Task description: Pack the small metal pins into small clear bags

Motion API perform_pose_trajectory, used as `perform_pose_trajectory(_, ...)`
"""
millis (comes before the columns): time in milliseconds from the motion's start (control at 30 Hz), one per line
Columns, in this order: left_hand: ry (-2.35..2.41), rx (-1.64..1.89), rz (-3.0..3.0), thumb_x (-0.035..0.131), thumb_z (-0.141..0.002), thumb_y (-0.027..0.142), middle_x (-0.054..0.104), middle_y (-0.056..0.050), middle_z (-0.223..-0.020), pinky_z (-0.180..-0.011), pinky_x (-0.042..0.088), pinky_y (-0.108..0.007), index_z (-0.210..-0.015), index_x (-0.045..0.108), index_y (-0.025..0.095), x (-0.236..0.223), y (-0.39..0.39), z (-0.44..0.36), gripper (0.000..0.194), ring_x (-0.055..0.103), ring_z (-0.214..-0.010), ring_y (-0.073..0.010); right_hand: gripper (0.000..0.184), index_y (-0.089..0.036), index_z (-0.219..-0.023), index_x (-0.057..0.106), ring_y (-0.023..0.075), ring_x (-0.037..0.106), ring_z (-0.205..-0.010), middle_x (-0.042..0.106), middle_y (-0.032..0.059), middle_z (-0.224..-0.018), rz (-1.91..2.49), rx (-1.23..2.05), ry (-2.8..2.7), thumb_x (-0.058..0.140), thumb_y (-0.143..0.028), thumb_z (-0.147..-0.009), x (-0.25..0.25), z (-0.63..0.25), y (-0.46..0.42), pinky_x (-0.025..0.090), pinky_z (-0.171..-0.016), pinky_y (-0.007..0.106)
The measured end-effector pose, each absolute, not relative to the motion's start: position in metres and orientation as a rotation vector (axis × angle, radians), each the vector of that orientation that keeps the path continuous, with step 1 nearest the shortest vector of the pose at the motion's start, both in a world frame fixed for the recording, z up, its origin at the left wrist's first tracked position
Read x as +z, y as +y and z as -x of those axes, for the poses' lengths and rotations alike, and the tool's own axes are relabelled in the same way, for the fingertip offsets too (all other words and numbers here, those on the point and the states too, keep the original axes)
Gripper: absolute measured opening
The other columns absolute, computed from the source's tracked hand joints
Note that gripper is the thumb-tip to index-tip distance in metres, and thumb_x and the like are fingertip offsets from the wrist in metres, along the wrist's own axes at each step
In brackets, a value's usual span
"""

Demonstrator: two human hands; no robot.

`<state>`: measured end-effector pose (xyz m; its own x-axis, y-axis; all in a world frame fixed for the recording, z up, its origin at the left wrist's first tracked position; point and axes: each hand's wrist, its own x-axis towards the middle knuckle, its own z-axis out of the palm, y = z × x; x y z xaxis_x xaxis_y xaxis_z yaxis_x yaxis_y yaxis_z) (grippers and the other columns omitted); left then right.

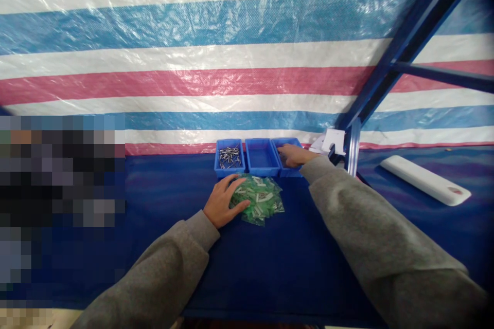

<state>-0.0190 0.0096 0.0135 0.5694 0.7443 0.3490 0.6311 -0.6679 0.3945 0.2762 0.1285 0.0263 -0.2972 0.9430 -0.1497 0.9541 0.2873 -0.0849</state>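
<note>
My left hand point(225, 200) rests with fingers spread against the left side of a pile of small clear plastic bags point(260, 198) with green and white contents. Over at the right-hand blue bin point(292, 170), my right hand point(293, 155) reaches inside, its fingertips down among contents I cannot make out. Whether those fingers hold anything is hidden. The middle blue bin point(262, 157) has nothing visible in it. Small shiny metal pieces, like screws or pins point(230, 157), lie in the left blue bin point(217, 162).
A dark blue cloth point(270, 272) covers the table. White papers point(332, 141) lean by a blue metal post point(353, 146) right of the bins. A long white plastic object point(424, 180) lies farther right. Striped plastic sheeting point(216, 82) hangs behind. The left side is blurred out.
</note>
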Motion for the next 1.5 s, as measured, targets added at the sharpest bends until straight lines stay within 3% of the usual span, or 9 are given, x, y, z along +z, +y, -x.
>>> perform_pose_trajectory(333, 1.144, 0.714, -2.587, 0.046, -0.081, 0.049, 0.037, -0.011, -0.133, -0.104, 0.029, -0.04, -0.128, 0.039, 0.02, 0.014, 0.009, 0.019, 0.055, 0.034, -0.124, -0.0244, 0.049, -0.011, -0.109, 0.057, 0.0255, 0.053, -0.101, 0.057, 0.0137, -0.109, -1.78, -0.225, 2.466, 0.062, -0.012, -0.06, 0.023, -0.277, 0.138, 0.041, -0.083, 0.027)
perform_pose_trajectory(533, 1.132, 0.648, -2.618, 0.046, -0.081, 0.051, 0.034, -0.011, -0.135, -0.105, 0.028, -0.041, -0.13, 0.036, 0.02, 0.011, 0.01, 0.019, 0.058, 0.03, -0.127, -0.0245, 0.05, -0.01, -0.11, 0.058, 0.0253, 0.053, -0.105, 0.059, 0.0139, -0.111, -1.796, -0.206, 2.486, 0.057, -0.006, -0.06, 0.026, -0.276, 0.14, 0.04, -0.086, 0.028)
perform_pose_trajectory(833, 1.072, 0.561, -2.701, 0.046, -0.081, 0.05, 0.034, -0.01, -0.136, -0.104, 0.029, -0.042, -0.13, 0.037, 0.022, 0.007, 0.012, 0.018, 0.057, 0.028, -0.128, -0.0257, 0.05, -0.018, -0.109, 0.06, 0.0223, 0.059, -0.096, 0.065, 0.0066, -0.103, -1.895, -0.18, 2.474, 0.056, -0.006, -0.06, 0.027, -0.275, 0.136, 0.042, -0.081, 0.026)
perform_pose_trajectory(1033, 1.269, 0.907, -2.689, 0.047, -0.083, 0.042, 0.039, -0.009, -0.131, -0.103, 0.029, -0.041, -0.119, 0.049, 0.022, 0.016, 0.008, 0.017, 0.041, 0.033, -0.124, -0.0244, 0.047, -0.013, -0.11, 0.06, 0.0261, 0.056, -0.098, 0.063, 0.0136, -0.103, -2.039, -0.049, 2.412, 0.056, -0.009, -0.063, 0.023, -0.267, 0.129, 0.042, -0.08, 0.03)
perform_pose_trajectory(1167, 1.572, 1.095, -2.547, 0.045, -0.085, 0.038, 0.029, -0.011, -0.137, -0.105, 0.025, -0.047, -0.124, 0.043, 0.019, 0.015, 0.015, 0.017, 0.044, 0.02, -0.131, -0.0281, 0.038, -0.011, -0.104, 0.062, 0.0256, 0.055, -0.098, 0.063, 0.0153, -0.1, -2.088, 0.001, 2.413, 0.053, -0.009, -0.067, 0.022, -0.264, 0.125, 0.04, -0.082, 0.031)
perform_pose_trajectory(1300, 1.532, 0.996, -2.528, 0.044, -0.085, 0.039, 0.034, -0.01, -0.134, -0.106, 0.026, -0.047, -0.127, 0.039, 0.02, 0.006, 0.025, 0.016, 0.047, 0.016, -0.133, -0.0277, 0.035, -0.01, -0.1, 0.064, 0.0236, 0.057, -0.092, 0.064, 0.0159, -0.096, -2.159, 0.032, 2.402, 0.051, -0.01, -0.068, 0.021, -0.265, 0.123, 0.04, -0.08, 0.029)
perform_pose_trajectory(1500, 1.474, 0.969, -2.509, 0.045, -0.085, 0.041, 0.033, -0.009, -0.134, -0.107, 0.026, -0.045, -0.128, 0.039, 0.02, 0.006, 0.027, 0.018, 0.048, 0.016, -0.134, -0.0266, 0.023, -0.014, -0.077, 0.07, 0.0183, 0.06, -0.078, 0.069, 0.0074, -0.079, -2.158, 0.029, 2.474, 0.049, -0.013, -0.068, 0.029, -0.268, 0.12, 0.04, -0.072, 0.023)
